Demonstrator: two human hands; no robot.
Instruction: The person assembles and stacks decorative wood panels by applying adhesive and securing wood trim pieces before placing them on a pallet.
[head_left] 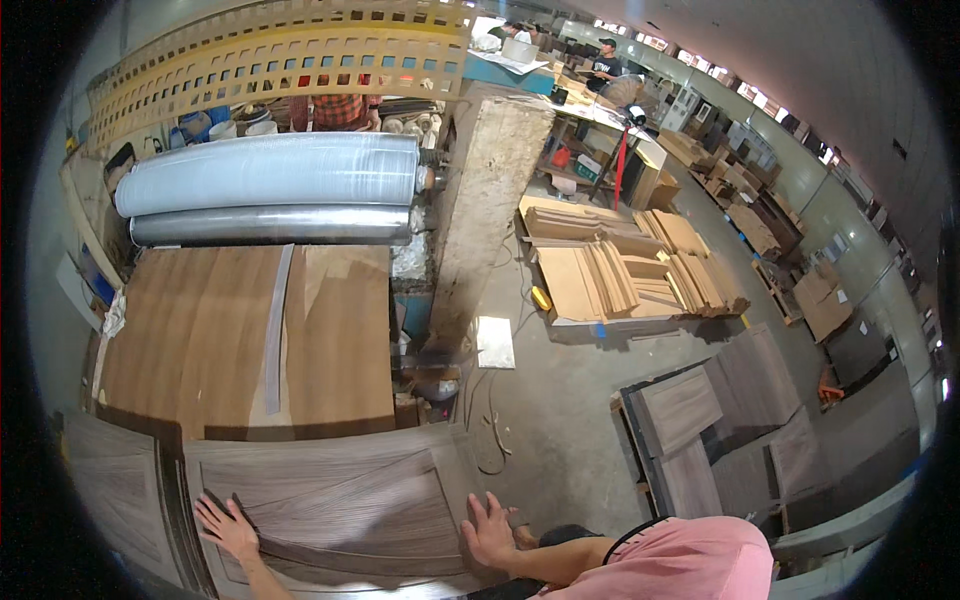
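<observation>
A grey-brown wood-grain panel (345,490) with a raised frame and slanting grooves lies flat in front of me. My left hand (230,530) rests on its left part, fingers spread and holding nothing. At the panel's right edge is my right hand (487,532), its fingers stretched out and apart over the border. A second panel (115,490) of like colour lies to the left, with a dark gap between the two. Just beyond them, a brown sheet-covered feed table (220,340) carries a narrow grey strip (279,330).
Past the table sit a pale roller (270,170) and a shiny metal roller (270,226), under a perforated yellow guard (280,60). A worn machine post (490,200) rises right of them. Stacked boards (620,270) and grey panels (710,420) stand on the right. A person (605,65) is far off.
</observation>
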